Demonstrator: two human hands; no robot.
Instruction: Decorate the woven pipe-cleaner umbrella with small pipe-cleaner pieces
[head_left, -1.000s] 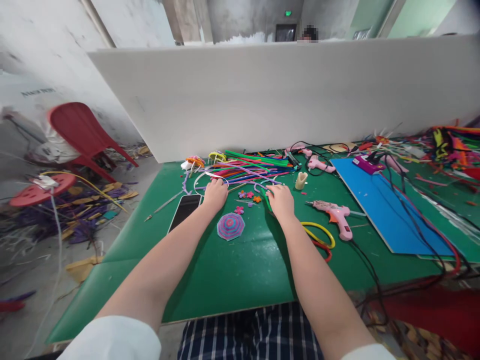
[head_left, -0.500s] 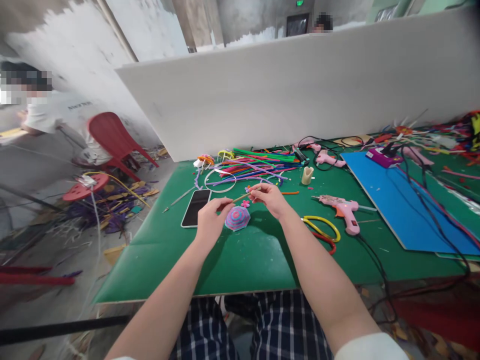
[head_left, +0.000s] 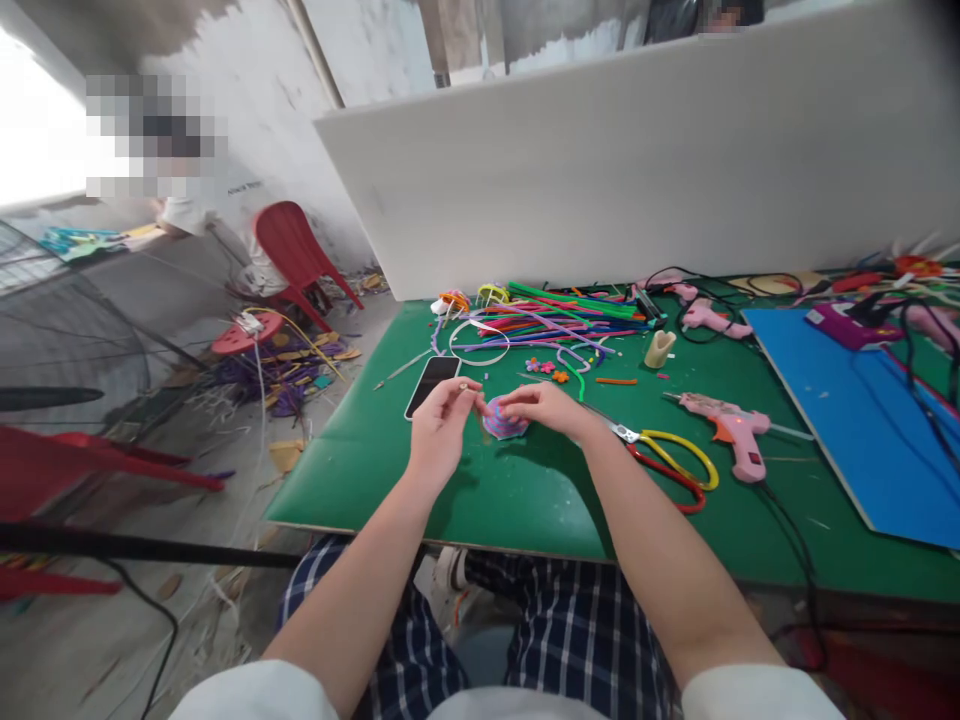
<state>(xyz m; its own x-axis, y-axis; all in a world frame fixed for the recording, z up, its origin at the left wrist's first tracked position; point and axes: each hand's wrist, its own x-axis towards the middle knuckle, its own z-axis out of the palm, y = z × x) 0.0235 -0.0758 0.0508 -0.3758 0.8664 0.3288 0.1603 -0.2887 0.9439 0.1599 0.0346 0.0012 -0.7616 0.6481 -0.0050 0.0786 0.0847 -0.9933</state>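
My left hand (head_left: 441,420) is closed in a pinch on a thin brown stick, mostly hidden by the fingers. Beside it lies a small dome (head_left: 507,428) ringed in pink, blue and purple, like a little umbrella top. The fingers of my right hand (head_left: 551,408) are closed on the dome's upper right side, covering part of it. Just behind the hands are several small flower shapes (head_left: 548,368) in purple, pink and orange. A phone (head_left: 433,388) with a dark screen is to the left of my left hand. Scissors (head_left: 670,462) with yellow and red handles lie right of my right hand.
A pink glue gun (head_left: 731,430) trails a black cord over the table's right front. Pipe cleaners (head_left: 555,318) lie in a heap by the white partition (head_left: 600,180). A blue board (head_left: 840,420) lies at right. Another person sits beyond a red chair (head_left: 292,250).
The stick stretched between both hands is now in my left hand alone. My right hand has come down onto the dome. The view has turned left, and the flowers and scissor blades show more.
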